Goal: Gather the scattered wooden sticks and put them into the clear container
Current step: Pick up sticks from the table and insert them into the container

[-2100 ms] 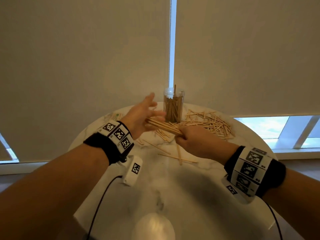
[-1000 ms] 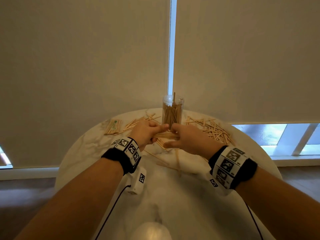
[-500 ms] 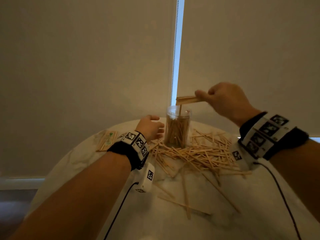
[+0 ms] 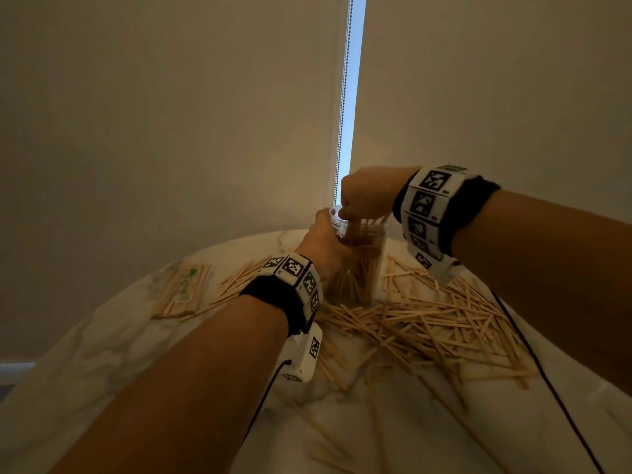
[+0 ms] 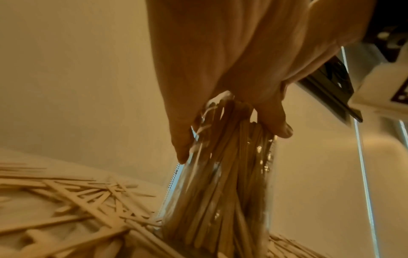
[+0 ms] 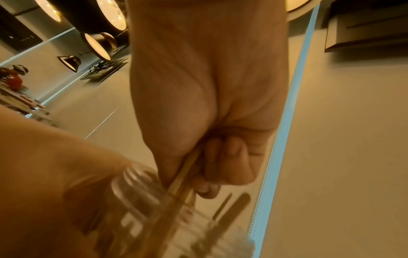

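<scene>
Wooden sticks first: our right hand (image 4: 367,196) is right over the jar mouth, fingers curled and pinching a small bundle of sticks (image 6: 183,176), lower ends already poking down past the rim. Left hand (image 4: 328,244) is wrapped round the clear container (image 4: 371,265), thumb one side, fingers the other, steadying it upright on the table. In the left wrist view we see that grip up close, w/ the jar packed w/ standing sticks from base to near the top.

So where are we at? Our read: mid-drop of one more handful, not let go yet. The jar looks well filled already, but we've got plenty left. Just right of the container and toward us there's a big loose pile of sticks (image 4: 444,323) fanned across the marble tabletop (image 4: 171,354), some touching the jar's base, a few strays nearer the table edge. Left of the jar, behind our left wrist, a smaller scatter (image 4: 239,278), and beyond that a flat wrapped pack of sticks (image 4: 181,295) w/ a green mark on it; can't tell if that's part of the job.

Our guess: maybe a third or so in, several more handfuls to go. Space in the jar mouth is getting tight, so later bundles may need lining up straight before they slide in.

Behind it all, pale roller blinds (image 4: 171,114) w/ a bead chain (image 4: 342,114) in the gap.
</scene>
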{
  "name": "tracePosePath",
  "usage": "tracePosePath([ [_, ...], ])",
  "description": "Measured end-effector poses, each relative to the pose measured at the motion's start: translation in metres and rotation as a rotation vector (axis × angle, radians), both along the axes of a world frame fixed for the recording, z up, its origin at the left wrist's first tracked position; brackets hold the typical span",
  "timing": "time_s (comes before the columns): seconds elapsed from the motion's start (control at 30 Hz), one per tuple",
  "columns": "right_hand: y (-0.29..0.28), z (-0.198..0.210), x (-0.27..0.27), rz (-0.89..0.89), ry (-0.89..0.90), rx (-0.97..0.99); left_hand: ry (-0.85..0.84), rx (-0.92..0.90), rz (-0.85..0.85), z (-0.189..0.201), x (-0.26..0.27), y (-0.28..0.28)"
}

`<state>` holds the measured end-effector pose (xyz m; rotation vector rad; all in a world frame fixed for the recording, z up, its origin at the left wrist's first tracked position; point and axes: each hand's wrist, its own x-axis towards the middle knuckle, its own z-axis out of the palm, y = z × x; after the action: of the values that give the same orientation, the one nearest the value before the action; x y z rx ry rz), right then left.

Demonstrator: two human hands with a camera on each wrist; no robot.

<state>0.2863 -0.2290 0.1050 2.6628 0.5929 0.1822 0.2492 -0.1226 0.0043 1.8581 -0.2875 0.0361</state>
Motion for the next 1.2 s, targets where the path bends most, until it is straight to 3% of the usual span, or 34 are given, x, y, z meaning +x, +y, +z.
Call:
tracePosePath([
  [0.1, 0.001, -0.003, 0.0, 0.061, 0.016, -0.004, -0.024, 0.036, 0.011, -0.002, 0.002, 0.002],
  [0.27, -0.005, -0.006, 0.0, 0.018, -0.02, 0.014, -0.051, 0.073, -0.012, -0.002, 0.005, 0.003],
  [0.47, -0.006, -0.01, 0.001, -0.004, 0.046, 0.235, -0.016, 0.023, -0.015, -0.006, 0.006, 0.003],
  [0.63, -0.008, -0.015, -0.006, -0.016, 0.158, 0.18, -0.018, 0.042, 0.009, -0.008, 0.005, 0.004],
  [0.7, -0.01, -0.01, -0.011, -0.021, 0.194, 0.231, -0.032, 0.045, 0.006, -0.01, 0.004, 0.004],
  [0.8, -0.018, -0.005, -0.021, 0.011, 0.109, 0.398, -0.028, 0.022, 0.024, -0.015, 0.01, 0.004],
  [0.93, -0.032, -0.005, -0.054, 0.078, -0.114, 0.62, -0.008, 0.18, 0.052, -0.018, 0.006, 0.009],
  [1.0, -0.04, -0.012, -0.08, 0.082, -0.152, 0.67, 0.005, 0.363, 0.056, -0.014, -0.008, 0.016],
  [1.13, -0.061, -0.041, -0.135, -0.008, 0.05, 0.627, 0.089, 0.772, 0.059, -0.008, -0.041, 0.053],
  [1.2, -0.077, -0.062, -0.155, -0.144, 0.233, 0.481, 0.113, 0.914, 0.061, -0.01, -0.06, 0.079],
])
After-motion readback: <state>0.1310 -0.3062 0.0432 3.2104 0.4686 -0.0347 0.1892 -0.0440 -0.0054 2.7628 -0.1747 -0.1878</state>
